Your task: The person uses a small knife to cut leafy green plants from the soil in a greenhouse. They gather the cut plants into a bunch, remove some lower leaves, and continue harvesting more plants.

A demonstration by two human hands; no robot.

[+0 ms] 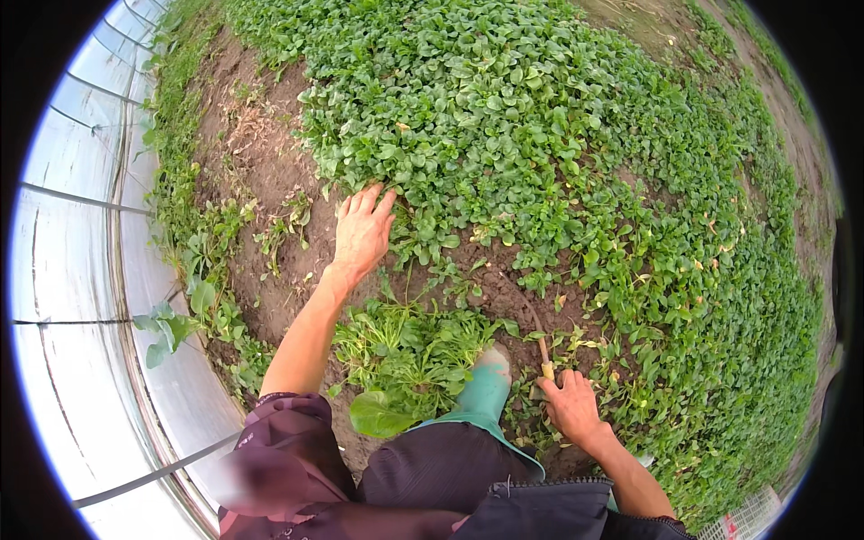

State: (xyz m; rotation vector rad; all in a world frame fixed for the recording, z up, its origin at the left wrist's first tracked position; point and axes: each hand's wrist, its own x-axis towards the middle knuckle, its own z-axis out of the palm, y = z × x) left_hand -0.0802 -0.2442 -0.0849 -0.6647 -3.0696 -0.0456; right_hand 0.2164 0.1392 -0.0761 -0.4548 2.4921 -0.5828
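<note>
left hand (pixel 362 229): arm stretched forward, fingers flat, together | right hand (pixel 570 405): low, fist closed

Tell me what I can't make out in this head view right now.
- Working end of the wooden-handled tool: buried among leaves, head view.
- Right hand fingers: curled under around the handle, grip hidden.
- Left hand fingertips: tucked into the bed of small green leafy plants.
- Green rubber boot: its lower part is covered by cut greens.

Bare soil strip (pixel 270 171) — open passage left of the left hand (pixel 362 232). Dense leafy bed (pixel 540 135) blocks ahead and right; cut greens pile (pixel 409 346) and green boot (pixel 484 387) obstruct nearer ground — plastic wall (pixel 81 270) bounds left.
</note>
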